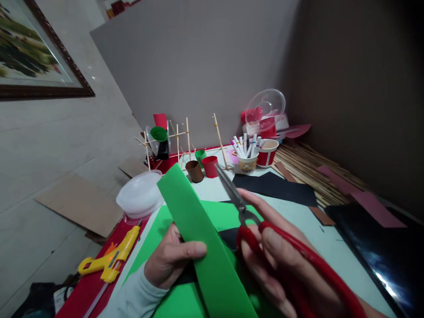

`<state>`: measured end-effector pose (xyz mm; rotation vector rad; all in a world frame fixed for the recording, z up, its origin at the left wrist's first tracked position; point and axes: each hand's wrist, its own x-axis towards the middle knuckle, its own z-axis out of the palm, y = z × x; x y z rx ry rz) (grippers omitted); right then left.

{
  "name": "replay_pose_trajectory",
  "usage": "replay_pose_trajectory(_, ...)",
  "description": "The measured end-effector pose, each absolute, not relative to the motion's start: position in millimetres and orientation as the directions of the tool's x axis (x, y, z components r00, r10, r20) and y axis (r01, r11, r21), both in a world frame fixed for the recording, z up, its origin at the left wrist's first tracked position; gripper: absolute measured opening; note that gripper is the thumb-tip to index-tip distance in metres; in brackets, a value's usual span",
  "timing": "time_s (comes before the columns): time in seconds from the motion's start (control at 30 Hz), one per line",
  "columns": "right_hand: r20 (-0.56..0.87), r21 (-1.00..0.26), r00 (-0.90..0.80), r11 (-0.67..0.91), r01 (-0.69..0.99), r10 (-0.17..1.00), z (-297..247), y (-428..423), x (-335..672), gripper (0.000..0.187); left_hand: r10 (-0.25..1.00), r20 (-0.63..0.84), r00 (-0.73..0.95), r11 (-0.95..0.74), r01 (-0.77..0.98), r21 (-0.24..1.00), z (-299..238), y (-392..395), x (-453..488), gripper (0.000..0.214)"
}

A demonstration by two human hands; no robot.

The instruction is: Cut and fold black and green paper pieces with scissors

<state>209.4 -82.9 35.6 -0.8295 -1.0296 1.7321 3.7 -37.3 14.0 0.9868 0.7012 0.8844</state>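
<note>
A long folded strip of bright green paper [198, 221] slants across the front of the view. My left hand [175, 254] pinches its left side, thumb lying on the face of the strip. Red-handled scissors [243, 207] are in my right hand [271, 247], fingers through and around the handles. Their blades look closed and point up and left, just right of the strip and apart from it. Beneath both hands lies a larger green sheet [142, 256], with dark paper partly hidden under the strip.
At left lie a yellow glue gun [112, 256] and a white lidded bowl [139, 194]. Paper tubes [210, 167] and a stick frame [187, 137] stand behind. Farther right are a cup of markers [247, 161], black paper [276, 187] and many thin sticks [308, 165].
</note>
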Motion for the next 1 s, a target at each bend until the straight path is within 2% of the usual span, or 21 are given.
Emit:
replay_pose_trajectory(0.07, -0.061, -0.965, -0.27, -0.126, -0.231, 0.961, 38.2, -74.6, 220.0, 0.083, 0.891, -0.133, 0.435, 0.31, -0.367, 0.877, 16.7, -35.8, -0.7, 0.03)
replay_pose_trajectory(0.13, 0.066, -0.993, -0.208, 0.084, 0.081, 0.976, 35.7, -63.1, 230.9, 0.064, 0.9, -0.179, 0.397, 0.35, -0.413, 0.841, 20.1, -35.3, -5.0, 0.029)
replay_pose_trajectory(0.17, 0.149, -0.937, -0.2, 0.203, 0.284, 0.968, 32.2, -57.1, 235.7, 0.052, 0.9, -0.202, 0.387, 0.368, -0.423, 0.828, 21.8, -35.4, -6.6, 0.026)
replay_pose_trajectory(0.23, 0.263, -0.685, -0.243, 0.358, 0.634, 0.934, 22.3, -46.5, 242.9, 0.031, 0.903, -0.235, 0.359, 0.384, -0.43, 0.817, 25.0, -36.0, -8.1, 0.019)
replay_pose_trajectory(0.3, 0.246, -0.378, -0.277, 0.355, 0.855, 0.929, 11.4, -39.1, 246.8, 0.019, 0.924, -0.231, 0.303, 0.353, -0.452, 0.819, 27.5, -36.3, -7.6, 0.017)
replay_pose_trajectory(0.4, 0.128, -0.061, -0.267, 0.276, 0.959, 0.955, 0.3, -33.6, 248.8, 0.011, 0.958, -0.18, 0.222, 0.268, -0.477, 0.837, 29.5, -35.6, -5.8, 0.023)
replay_pose_trajectory(0.5, 0.089, 0.086, -0.272, 0.265, 0.961, 0.958, -3.4, -30.5, 250.8, 0.011, 0.96, -0.152, 0.235, 0.248, -0.462, 0.852, 29.4, -34.2, -5.3, 0.027)
replay_pose_trajectory(0.6, 0.147, 0.172, -0.306, 0.28, 0.944, 0.941, -2.1, -28.8, 254.4, 0.011, 0.952, -0.157, 0.264, 0.26, -0.421, 0.869, 27.9, -33.3, -4.8, 0.028)
replay_pose_trajectory(0.67, 0.202, 0.145, -0.316, 0.291, 0.946, 0.927, 1.9, -29.7, 255.9, 0.011, 0.941, -0.169, 0.293, 0.277, -0.38, 0.883, 26.3, -32.7, -3.8, 0.027)
replay_pose_trajectory(0.7, 0.236, 0.082, -0.319, 0.309, 0.948, 0.918, 4.8, -31.0, 255.9, 0.014, 0.933, -0.177, 0.314, 0.29, -0.36, 0.887, 25.1, -32.4, -3.4, 0.027)
replay_pose_trajectory(0.8, 0.372, -0.285, -0.303, 0.419, 0.862, 0.877, 15.4, -36.5, 253.0, 0.035, 0.88, -0.214, 0.423, 0.358, -0.296, 0.886, 19.7, -31.0, -3.7, 0.027)
replay_pose_trajectory(0.9, 0.433, -0.658, -0.194, 0.456, 0.6, 0.88, 24.6, -39.8, 249.7, 0.065, 0.769, -0.267, 0.58, 0.464, -0.22, 0.858, 12.4, -30.5, -6.3, 0.022)
replay_pose_trajectory(0.93, 0.426, -0.735, -0.159, 0.443, 0.514, 0.891, 27.0, -39.9, 249.6, 0.074, 0.715, -0.288, 0.637, 0.504, -0.185, 0.843, 10.4, -31.1, -7.1, 0.021)
replay_pose_trajectory(1.0, 0.436, -0.808, -0.111, 0.443, 0.39, 0.893, 31.3, -39.2, 251.1, 0.086, 0.586, -0.348, 0.732, 0.595, -0.097, 0.798, 8.7, -33.6, -7.4, 0.021)
